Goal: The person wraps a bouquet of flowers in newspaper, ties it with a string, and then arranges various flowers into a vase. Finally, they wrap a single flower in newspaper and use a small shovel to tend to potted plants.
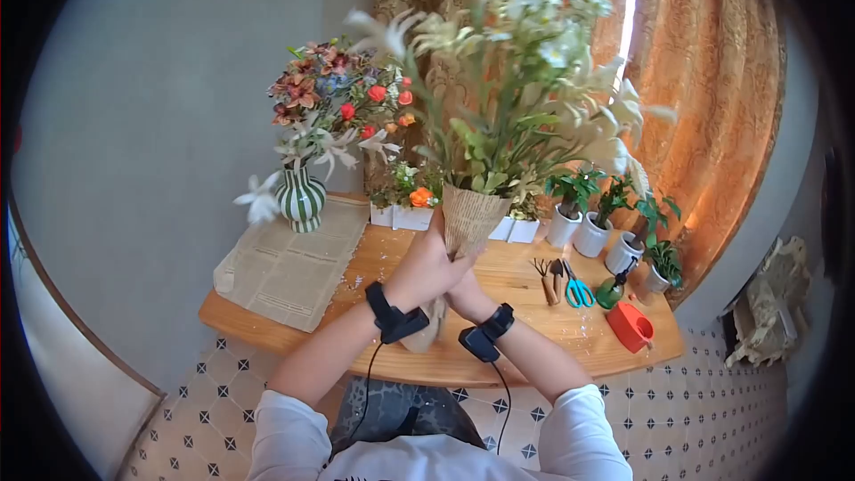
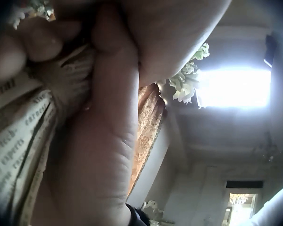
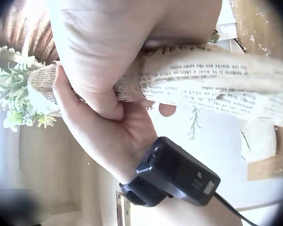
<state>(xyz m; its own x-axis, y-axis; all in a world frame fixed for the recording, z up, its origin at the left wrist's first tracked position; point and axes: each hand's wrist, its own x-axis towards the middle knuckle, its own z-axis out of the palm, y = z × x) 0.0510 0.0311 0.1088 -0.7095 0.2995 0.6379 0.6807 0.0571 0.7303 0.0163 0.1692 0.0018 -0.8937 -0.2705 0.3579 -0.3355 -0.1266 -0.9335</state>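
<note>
A large bouquet (image 1: pixel 503 116) of white lilies, small white blooms and green leaves stands upright over the table, wrapped in newsprint paper (image 1: pixel 472 214). My left hand (image 1: pixel 426 263) grips the gathered paper below the flowers. Just beneath it, my right hand (image 1: pixel 468 292) holds the same narrow neck, the two hands overlapping. In the right wrist view the printed wrap (image 3: pixel 193 77) flares out past the hands as a pleated tail. Creased paper (image 2: pixel 68 80) shows between fingers in the left wrist view. The stems inside the wrap are hidden.
A striped vase (image 1: pixel 301 200) of mixed flowers stands on newspaper (image 1: pixel 289 258) at left. Several potted plants (image 1: pixel 592 233) line the back right. Teal scissors (image 1: pixel 579 292), small garden tools (image 1: pixel 550 285), a green spray bottle (image 1: pixel 611 290) and a red container (image 1: pixel 631 328) lie right of the hands.
</note>
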